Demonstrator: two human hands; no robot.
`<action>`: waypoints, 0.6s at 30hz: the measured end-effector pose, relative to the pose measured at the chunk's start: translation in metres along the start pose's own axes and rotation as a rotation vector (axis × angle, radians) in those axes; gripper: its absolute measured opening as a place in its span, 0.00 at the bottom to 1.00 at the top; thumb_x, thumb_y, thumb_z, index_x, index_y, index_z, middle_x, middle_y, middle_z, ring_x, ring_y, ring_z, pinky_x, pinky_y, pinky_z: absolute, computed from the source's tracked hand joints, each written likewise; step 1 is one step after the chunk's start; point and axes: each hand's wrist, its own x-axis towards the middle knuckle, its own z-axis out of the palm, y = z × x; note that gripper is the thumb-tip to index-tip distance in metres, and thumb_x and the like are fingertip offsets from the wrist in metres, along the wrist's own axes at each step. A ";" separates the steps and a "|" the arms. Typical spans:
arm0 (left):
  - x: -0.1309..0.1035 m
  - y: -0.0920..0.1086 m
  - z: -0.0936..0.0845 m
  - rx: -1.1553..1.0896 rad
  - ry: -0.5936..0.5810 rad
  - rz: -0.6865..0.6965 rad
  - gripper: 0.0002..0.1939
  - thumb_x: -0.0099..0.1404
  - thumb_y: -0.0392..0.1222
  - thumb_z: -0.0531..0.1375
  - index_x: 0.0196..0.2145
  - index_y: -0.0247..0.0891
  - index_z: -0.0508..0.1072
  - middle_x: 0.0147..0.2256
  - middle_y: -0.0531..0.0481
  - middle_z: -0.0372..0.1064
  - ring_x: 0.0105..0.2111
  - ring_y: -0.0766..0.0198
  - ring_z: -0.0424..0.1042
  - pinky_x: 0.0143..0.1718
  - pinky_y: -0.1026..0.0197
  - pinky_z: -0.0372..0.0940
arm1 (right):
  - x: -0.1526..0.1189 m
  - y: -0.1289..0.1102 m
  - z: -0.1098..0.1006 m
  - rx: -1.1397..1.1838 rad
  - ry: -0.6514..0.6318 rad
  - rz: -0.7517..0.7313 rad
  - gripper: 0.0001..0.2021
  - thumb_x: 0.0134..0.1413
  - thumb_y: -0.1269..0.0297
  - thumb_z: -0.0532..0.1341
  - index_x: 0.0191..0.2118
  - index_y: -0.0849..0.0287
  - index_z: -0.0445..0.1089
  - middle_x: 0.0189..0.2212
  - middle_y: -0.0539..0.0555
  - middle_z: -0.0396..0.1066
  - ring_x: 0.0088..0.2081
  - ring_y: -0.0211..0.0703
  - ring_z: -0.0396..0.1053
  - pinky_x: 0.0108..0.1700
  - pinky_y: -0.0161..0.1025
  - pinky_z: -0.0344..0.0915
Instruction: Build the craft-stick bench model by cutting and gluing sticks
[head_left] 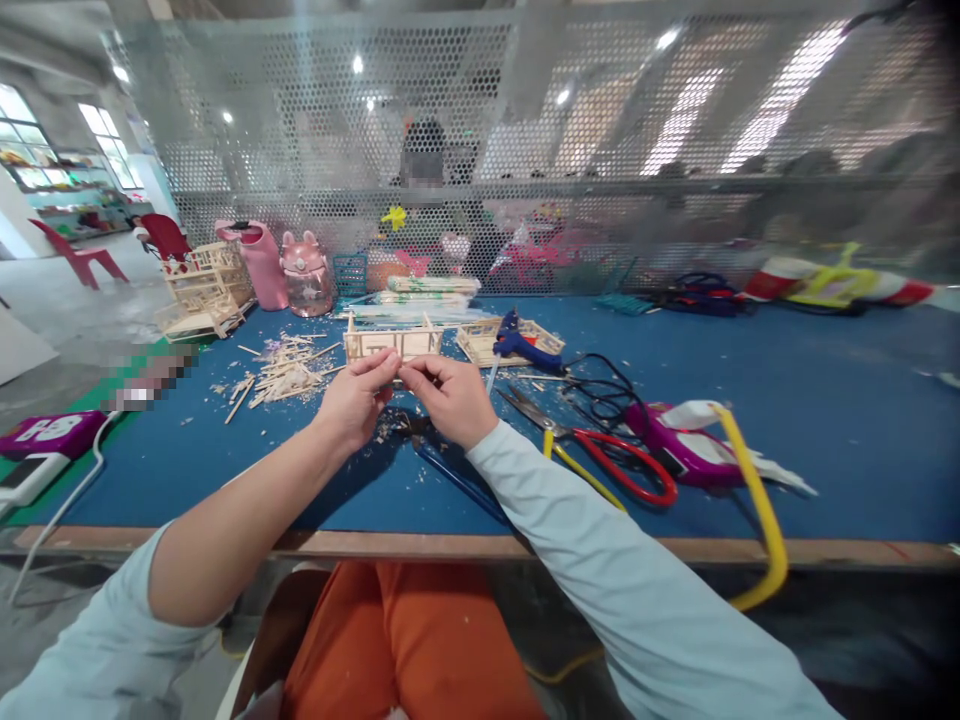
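Observation:
My left hand [358, 398] and my right hand [452, 396] meet over the blue table, fingertips pinched close together. Whatever lies between the fingers is too small to make out. Just behind them stands a small wooden stick frame [391, 338] with upright posts and rails. A second stick frame [472, 345] lies to its right, with a blue glue gun [525, 346] resting against it. Left of my hands is a loose pile of thin wooden sticks [291, 372]. Blue-handled pliers [450, 475] lie under my right hand and forearm.
Red-handled scissors [630, 475] and a purple power strip [690, 452] lie to the right, with a black cable. Bundled sticks [431, 292], a pink bottle [264, 265] and a clear pink jar [307, 280] stand behind. A perforated metal screen [570, 180] closes the back.

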 end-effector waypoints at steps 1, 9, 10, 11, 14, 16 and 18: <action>0.000 0.000 0.000 -0.007 0.006 -0.015 0.13 0.42 0.34 0.70 0.28 0.37 0.74 0.25 0.56 0.70 0.26 0.72 0.65 0.30 0.66 0.56 | 0.000 0.000 0.001 0.007 0.006 0.014 0.12 0.55 0.59 0.56 0.29 0.60 0.70 0.23 0.49 0.69 0.25 0.35 0.62 0.29 0.33 0.58; -0.002 0.002 0.001 -0.016 -0.026 -0.032 0.12 0.42 0.35 0.71 0.27 0.37 0.74 0.23 0.57 0.68 0.24 0.72 0.63 0.29 0.66 0.55 | 0.000 0.001 0.000 0.042 -0.027 0.019 0.11 0.54 0.58 0.56 0.31 0.60 0.69 0.24 0.49 0.68 0.25 0.35 0.61 0.29 0.33 0.58; -0.002 0.002 0.001 -0.017 -0.024 -0.035 0.12 0.42 0.34 0.71 0.27 0.36 0.74 0.24 0.57 0.68 0.24 0.72 0.63 0.28 0.66 0.54 | 0.000 0.000 -0.001 0.032 -0.040 0.000 0.12 0.55 0.59 0.55 0.31 0.60 0.70 0.25 0.50 0.69 0.26 0.35 0.62 0.30 0.33 0.58; -0.002 0.001 0.001 -0.018 -0.023 -0.039 0.12 0.42 0.34 0.71 0.27 0.36 0.74 0.24 0.56 0.69 0.24 0.73 0.63 0.28 0.66 0.54 | 0.000 0.000 -0.001 0.015 -0.044 -0.017 0.12 0.56 0.59 0.54 0.31 0.61 0.70 0.25 0.50 0.70 0.27 0.36 0.63 0.31 0.33 0.59; -0.002 -0.001 0.001 -0.025 -0.029 -0.038 0.11 0.43 0.33 0.70 0.26 0.35 0.74 0.23 0.56 0.69 0.23 0.73 0.62 0.26 0.67 0.53 | -0.001 -0.001 -0.002 -0.029 -0.037 -0.045 0.13 0.57 0.61 0.53 0.28 0.61 0.70 0.23 0.50 0.68 0.27 0.36 0.63 0.32 0.34 0.58; -0.002 0.001 0.000 -0.017 -0.041 -0.033 0.10 0.44 0.32 0.70 0.26 0.34 0.74 0.23 0.56 0.69 0.23 0.74 0.63 0.26 0.68 0.54 | 0.000 -0.002 -0.004 0.008 -0.039 -0.022 0.12 0.56 0.61 0.54 0.27 0.61 0.69 0.21 0.49 0.66 0.25 0.35 0.61 0.30 0.33 0.57; -0.004 0.006 -0.001 -0.014 -0.081 -0.037 0.09 0.46 0.34 0.69 0.28 0.35 0.75 0.23 0.56 0.70 0.24 0.73 0.65 0.27 0.68 0.57 | 0.002 -0.002 -0.008 0.118 -0.062 0.033 0.12 0.54 0.59 0.55 0.27 0.61 0.68 0.19 0.47 0.63 0.22 0.34 0.59 0.28 0.33 0.56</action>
